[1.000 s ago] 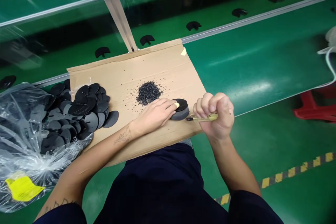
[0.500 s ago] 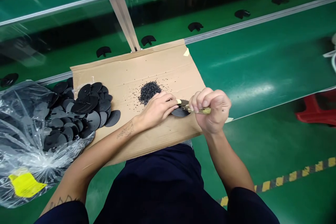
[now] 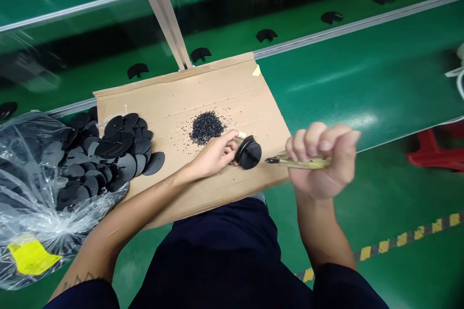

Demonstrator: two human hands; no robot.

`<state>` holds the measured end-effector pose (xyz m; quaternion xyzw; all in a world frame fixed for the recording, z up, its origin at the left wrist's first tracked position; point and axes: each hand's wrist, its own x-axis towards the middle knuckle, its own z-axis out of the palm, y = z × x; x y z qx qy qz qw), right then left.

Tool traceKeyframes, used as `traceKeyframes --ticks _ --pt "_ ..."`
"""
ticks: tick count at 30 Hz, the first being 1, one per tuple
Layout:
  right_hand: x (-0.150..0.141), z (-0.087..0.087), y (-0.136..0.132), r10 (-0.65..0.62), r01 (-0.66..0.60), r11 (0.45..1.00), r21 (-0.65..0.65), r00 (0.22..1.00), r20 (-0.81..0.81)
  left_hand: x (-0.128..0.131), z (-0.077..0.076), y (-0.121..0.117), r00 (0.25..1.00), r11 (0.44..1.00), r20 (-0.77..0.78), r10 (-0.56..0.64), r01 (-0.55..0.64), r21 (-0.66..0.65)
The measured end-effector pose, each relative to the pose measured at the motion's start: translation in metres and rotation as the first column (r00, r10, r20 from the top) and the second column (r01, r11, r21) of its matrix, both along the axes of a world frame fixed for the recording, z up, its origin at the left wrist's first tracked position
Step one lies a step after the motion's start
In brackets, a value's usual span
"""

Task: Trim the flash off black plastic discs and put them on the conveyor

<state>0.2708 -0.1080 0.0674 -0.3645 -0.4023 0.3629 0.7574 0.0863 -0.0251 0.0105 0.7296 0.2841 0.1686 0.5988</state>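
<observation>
My left hand (image 3: 217,154) grips black plastic discs (image 3: 251,155) by their edge, tilted up over the cardboard. A thin black piece shows across the front disc's face. A pale yellow wrap covers one fingertip. My right hand (image 3: 322,157), to the right of the discs, is closed around yellow-handled nippers (image 3: 279,160). Their dark jaws point left at the discs, a small gap apart. Beyond my left hand lies a heap of small black plastic bits (image 3: 206,128). The cardboard sheet (image 3: 174,96) lies under it all.
Many loose black discs (image 3: 126,166) spill from a clear plastic bag (image 3: 32,164) on the left. Behind a metal rail, several black fan-shaped parts (image 3: 266,35) sit on a green surface. A metal post (image 3: 161,14) rises at the back. A red stool (image 3: 435,152) stands right.
My right hand has drawn the nippers away to the right, off the discs. My left hand has tipped the discs up, so their faces now show.
</observation>
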Motion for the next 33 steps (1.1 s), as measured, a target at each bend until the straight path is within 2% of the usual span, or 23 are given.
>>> traceKeyframes --ticks 2,4,6,7,11,14,20,23,25,26,28,30,33 --pt "-0.008 -0.010 0.004 -0.020 0.017 0.999 -0.048 0.997 -0.072 0.000 0.001 0.000 0.996 0.987 -0.089 -0.006 0.020 0.157" --pt "-0.014 -0.018 0.007 -0.036 0.026 0.996 -0.082 0.992 -0.121 0.000 0.002 0.000 0.989 0.929 -0.149 0.025 0.032 0.368" --pt "-0.017 -0.024 0.009 -0.048 0.033 0.994 -0.101 0.988 -0.149 -0.001 0.003 0.001 0.983 0.871 -0.174 0.064 0.030 0.491" --pt "-0.018 -0.026 0.010 -0.055 0.039 0.994 -0.106 0.986 -0.158 0.000 0.003 0.001 0.981 0.866 -0.179 0.077 0.023 0.499" --pt "-0.018 -0.032 0.011 -0.072 0.053 0.992 -0.116 0.984 -0.165 0.003 0.005 -0.001 0.979 0.920 -0.174 0.109 -0.033 0.391" --pt "-0.017 -0.035 0.011 -0.059 0.040 0.992 -0.121 0.985 -0.161 0.010 0.004 -0.001 0.979 0.934 -0.175 0.108 -0.039 0.356" --pt "-0.007 -0.025 0.001 0.029 -0.052 0.988 -0.144 0.987 -0.159 0.016 0.007 -0.002 0.985 0.943 -0.167 0.045 0.013 0.333" --pt "0.002 -0.017 -0.009 0.143 -0.165 0.959 -0.229 0.984 -0.111 0.010 0.017 -0.007 0.991 0.909 -0.122 0.063 -0.007 0.416" --pt "0.008 -0.013 -0.017 0.197 -0.185 0.939 -0.290 0.980 0.011 0.004 0.022 -0.012 0.994 0.847 -0.069 0.090 -0.040 0.530" --pt "0.010 -0.012 -0.021 0.191 -0.145 0.937 -0.319 0.975 0.116 0.001 0.023 -0.014 0.995 0.807 -0.042 0.094 -0.051 0.588" --pt "0.013 -0.011 -0.027 0.129 0.012 0.941 -0.339 0.911 0.392 -0.005 0.021 -0.018 0.997 0.733 0.000 0.075 -0.055 0.678" --pt "0.015 -0.012 -0.031 0.106 0.131 0.943 -0.305 0.754 0.649 -0.010 0.015 -0.021 0.999 0.677 0.024 0.042 -0.046 0.734" --pt "0.017 -0.018 -0.036 0.199 0.072 0.959 -0.274 0.517 0.832 -0.016 0.002 -0.025 0.999 0.608 0.039 0.003 -0.033 0.793"
